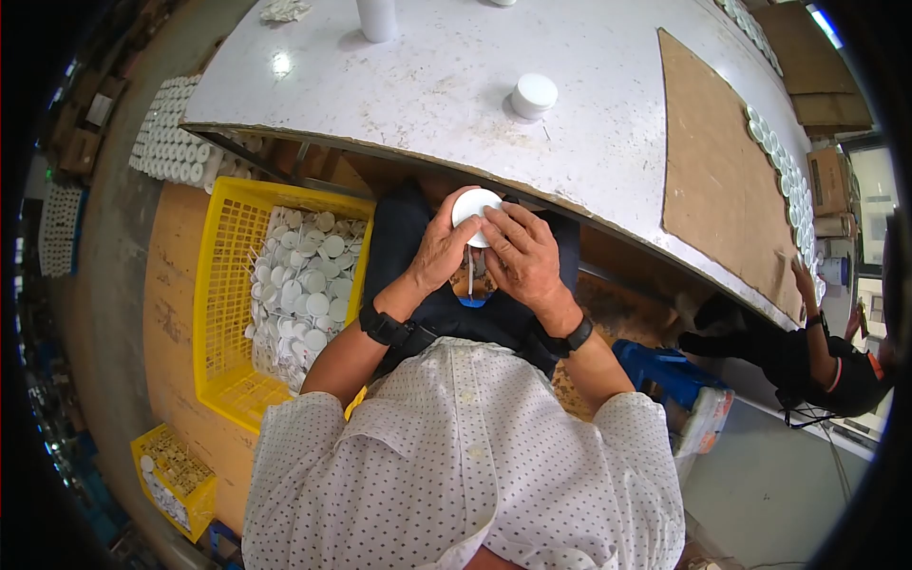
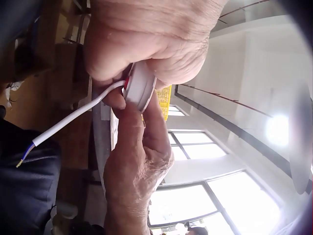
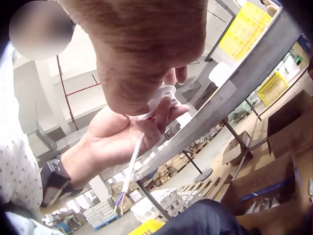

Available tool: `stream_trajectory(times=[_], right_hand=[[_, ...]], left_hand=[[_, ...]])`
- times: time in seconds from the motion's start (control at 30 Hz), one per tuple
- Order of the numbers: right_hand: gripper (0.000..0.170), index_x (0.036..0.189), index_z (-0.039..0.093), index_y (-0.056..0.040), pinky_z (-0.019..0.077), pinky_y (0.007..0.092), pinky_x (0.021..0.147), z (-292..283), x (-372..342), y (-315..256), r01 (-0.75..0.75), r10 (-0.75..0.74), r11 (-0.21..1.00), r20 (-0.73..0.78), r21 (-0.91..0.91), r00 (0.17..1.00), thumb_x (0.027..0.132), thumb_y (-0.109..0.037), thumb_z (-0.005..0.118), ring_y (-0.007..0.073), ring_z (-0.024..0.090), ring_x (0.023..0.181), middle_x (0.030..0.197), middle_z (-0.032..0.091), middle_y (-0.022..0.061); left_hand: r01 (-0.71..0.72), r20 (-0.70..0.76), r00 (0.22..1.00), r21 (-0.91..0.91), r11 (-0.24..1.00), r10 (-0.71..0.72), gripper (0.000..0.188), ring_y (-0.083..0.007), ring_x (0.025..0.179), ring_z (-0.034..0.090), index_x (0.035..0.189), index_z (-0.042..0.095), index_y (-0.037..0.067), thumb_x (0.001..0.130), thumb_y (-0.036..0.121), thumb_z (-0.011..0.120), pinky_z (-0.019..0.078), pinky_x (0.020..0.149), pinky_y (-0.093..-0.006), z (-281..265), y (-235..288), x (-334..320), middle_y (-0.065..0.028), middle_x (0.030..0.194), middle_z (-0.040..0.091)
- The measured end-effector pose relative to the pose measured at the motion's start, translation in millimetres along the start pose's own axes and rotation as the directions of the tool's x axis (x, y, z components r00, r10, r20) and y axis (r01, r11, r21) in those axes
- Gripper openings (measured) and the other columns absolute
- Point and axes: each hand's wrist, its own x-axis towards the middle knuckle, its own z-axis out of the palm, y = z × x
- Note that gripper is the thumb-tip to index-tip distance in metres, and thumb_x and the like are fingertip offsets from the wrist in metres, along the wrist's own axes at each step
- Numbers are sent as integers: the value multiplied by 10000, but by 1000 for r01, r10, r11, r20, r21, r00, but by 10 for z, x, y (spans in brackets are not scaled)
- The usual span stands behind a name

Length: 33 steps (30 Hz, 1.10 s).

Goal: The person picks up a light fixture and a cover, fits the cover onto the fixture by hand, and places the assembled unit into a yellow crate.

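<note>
Both hands hold a round white light fitting [image 1: 472,207] over the lap, just in front of the table edge. My left hand [image 1: 437,249] grips it from the left side, thumb on its face. From the other side, my right hand [image 1: 524,255] holds it with its fingers over the face and edge. A short white cable [image 2: 73,116] comes out of the back and ends in bare-tipped blue and brownish wires [image 3: 120,199]. In the left wrist view the fitting's rim [image 2: 142,88] shows between the two hands; part of its back is hidden by fingers.
A yellow basket [image 1: 215,285] of similar white round pieces with cables stands on the left. On the white table [image 1: 608,114] are a white round piece [image 1: 535,96], a white cylinder [image 1: 377,19] and a cardboard sheet [image 1: 722,171]. Another person [image 1: 826,370] is at right.
</note>
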Motion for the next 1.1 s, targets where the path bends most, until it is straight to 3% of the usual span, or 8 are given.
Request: stream_trajectory(times=[0.43,0.57,0.8,0.9,0.93,1.0,1.07,1.1], right_hand=[[437,996,619,-76,424,323,736,96,-159,57,22,-19,1000,-114,21,993,566,-65,694,224,531,873,1085,587,30],[380,958,615,-74,425,363,763,39,-153,51,0,1,1000,-51,18,999,585,-111,681,249,510,935,1085,566,52],[307,953,599,-59,456,371,769,-431,-111,438,-148,149,989,-111,12,983,648,-51,632,281,547,900,1021,566,102],[208,883,601,-66,476,314,666,-856,-377,1250,-378,327,919,-319,-111,890,678,-46,627,264,569,822,889,597,116],[183,877,609,-72,469,320,652,-1008,-503,1577,-599,551,801,-378,-11,744,695,-69,633,252,583,785,836,608,110],[187,841,632,-56,468,355,657,-1455,-676,2168,-853,697,499,-514,-152,500,773,-225,593,267,608,704,797,628,124],[321,885,641,-65,468,378,715,-1926,-890,2671,-957,822,193,-498,-217,278,757,-353,578,296,604,846,911,629,142],[321,885,641,-65,468,378,715,-2076,-929,2778,-958,818,191,-504,-215,276,757,-353,578,296,604,846,911,629,142]], left_hand=[[-95,9,995,230,969,95,346,-173,928,534,1189,399,25,851,97,419,451,796,-275,80,123,-29,-116,1048,534],[56,-33,997,-201,978,-64,303,-163,939,536,1160,426,19,872,108,465,454,807,-277,106,0,3,-114,1035,543],[130,-276,948,-119,984,-159,262,-143,876,558,1082,520,1,899,174,449,458,765,-253,-294,-146,44,-82,977,578],[141,-356,920,-91,986,-164,264,-161,874,565,1080,518,-6,890,164,451,481,757,-283,-673,-188,-47,-90,974,578],[148,-393,904,-89,985,-171,261,-166,878,564,1079,518,-8,886,155,450,487,754,-293,-785,-178,-97,-92,979,575],[174,-494,851,-55,983,-178,265,-176,886,563,1083,515,-12,881,148,452,490,746,-302,-1059,-204,-233,-96,993,569],[202,-606,786,60,977,-125,276,-184,889,562,1095,512,-6,878,157,461,485,728,-302,-1506,-377,-403,-95,1006,564],[212,-650,757,140,967,-71,280,-189,887,562,1103,512,3,877,162,466,481,717,-303,-1733,-468,-480,-93,1010,562]])
